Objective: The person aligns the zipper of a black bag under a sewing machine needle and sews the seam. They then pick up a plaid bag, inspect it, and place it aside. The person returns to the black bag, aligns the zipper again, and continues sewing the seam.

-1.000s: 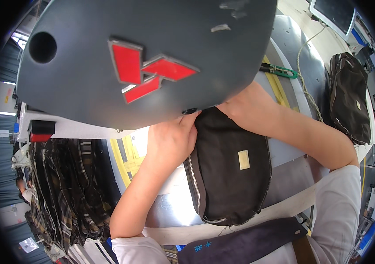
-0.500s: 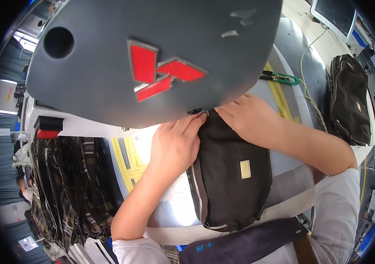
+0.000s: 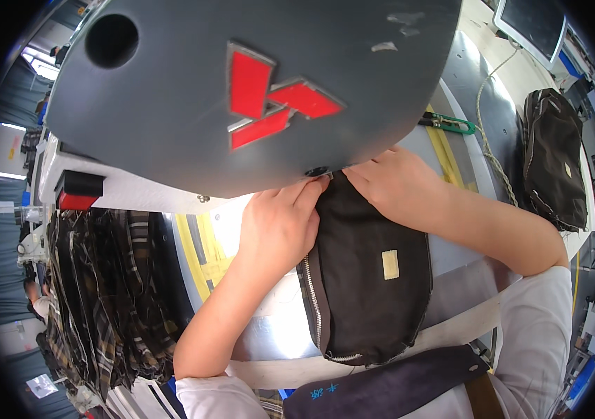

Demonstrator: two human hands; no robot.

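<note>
A dark fabric bag (image 3: 360,300) lies flat on the sewing machine bed, a tan patch (image 3: 390,265) on its upper face. A metal zipper (image 3: 313,300) runs along its left and near edges. My left hand (image 3: 280,222) is closed on the bag's far left edge, fingertips just under the grey sewing machine head (image 3: 241,167). My right hand (image 3: 399,188) grips the far right part, its fingers bent and their tips partly hidden beneath the head. The machine head covers the spot where the bag's far end meets the needle area.
Green-handled snips (image 3: 451,123) lie beyond my right hand. A second dark bag (image 3: 554,160) rests at the right, past a cord (image 3: 486,140). Several plaid fabric pieces (image 3: 102,300) hang in a stack at the left. A screen (image 3: 533,24) stands at the far right.
The machine head appears shifted slightly right and up in the picture. Both hands and the bag stay almost in place, still at the far end of the bag.
</note>
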